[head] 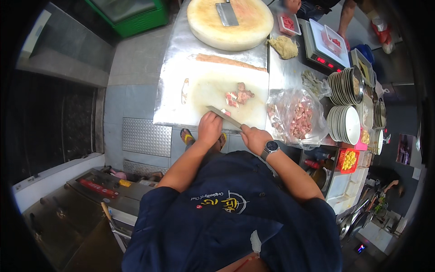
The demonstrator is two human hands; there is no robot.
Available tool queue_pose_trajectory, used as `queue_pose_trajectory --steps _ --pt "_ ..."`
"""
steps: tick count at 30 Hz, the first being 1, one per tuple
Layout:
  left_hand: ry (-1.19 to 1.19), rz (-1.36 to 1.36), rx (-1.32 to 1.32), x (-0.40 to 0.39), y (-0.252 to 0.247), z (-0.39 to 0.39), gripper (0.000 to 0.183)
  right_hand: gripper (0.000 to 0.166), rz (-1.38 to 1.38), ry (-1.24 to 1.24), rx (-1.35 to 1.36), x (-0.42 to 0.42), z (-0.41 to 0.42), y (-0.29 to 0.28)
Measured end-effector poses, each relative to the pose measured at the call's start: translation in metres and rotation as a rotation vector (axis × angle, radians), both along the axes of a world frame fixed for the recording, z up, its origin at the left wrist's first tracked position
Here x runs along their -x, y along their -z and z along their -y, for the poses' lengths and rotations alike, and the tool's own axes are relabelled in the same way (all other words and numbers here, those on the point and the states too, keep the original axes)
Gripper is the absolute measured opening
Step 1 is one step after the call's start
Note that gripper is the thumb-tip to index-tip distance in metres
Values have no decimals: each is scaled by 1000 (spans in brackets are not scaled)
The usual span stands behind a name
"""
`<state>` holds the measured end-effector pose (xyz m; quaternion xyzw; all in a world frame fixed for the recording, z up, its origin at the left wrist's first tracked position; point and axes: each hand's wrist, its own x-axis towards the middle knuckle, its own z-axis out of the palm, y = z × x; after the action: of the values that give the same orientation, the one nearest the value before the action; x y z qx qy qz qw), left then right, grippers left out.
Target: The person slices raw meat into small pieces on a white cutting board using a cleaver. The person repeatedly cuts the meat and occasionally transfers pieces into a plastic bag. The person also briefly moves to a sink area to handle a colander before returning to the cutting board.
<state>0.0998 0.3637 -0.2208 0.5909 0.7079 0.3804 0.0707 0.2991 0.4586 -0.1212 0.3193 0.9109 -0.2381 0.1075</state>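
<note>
My right hand (pixel 255 138) grips the handle of a kitchen knife (pixel 226 116). Its long blade slants up and left over the near edge of a white cutting board (pixel 207 91). Beside the blade's tip, my left hand (pixel 209 128) rests with curled fingers at the board's edge; whether something is under its fingertips is hidden. Just beyond the blade lies a small piece of raw meat (pixel 225 112). Farther up the board sit several cut meat chunks (pixel 244 93). A fatty scrap (pixel 185 91) lies toward the left, and a long brownish strip (pixel 231 62) runs along the far side.
Behind the board stands a thick round chopping block (pixel 204 25) with a cleaver (pixel 227 14) on it. To the right are a plastic bag of meat pieces (pixel 300 119), stacked bowls (pixel 343 124) and a digital scale (pixel 326 61). Another person's hand (pixel 344 39) is near the scale.
</note>
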Motion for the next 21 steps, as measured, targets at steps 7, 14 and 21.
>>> queue_pose_trajectory --steps 7,14,21 --pt "172 -154 -22 -9 -7 4 44 27 54 36 209 14 -28 -15" --pt "194 -207 1 -4 -16 -7 44 32 83 -66 160 10 -53 -21" --pt "169 -262 24 -9 -10 -12 45 29 113 -144 116 16 -74 -18"
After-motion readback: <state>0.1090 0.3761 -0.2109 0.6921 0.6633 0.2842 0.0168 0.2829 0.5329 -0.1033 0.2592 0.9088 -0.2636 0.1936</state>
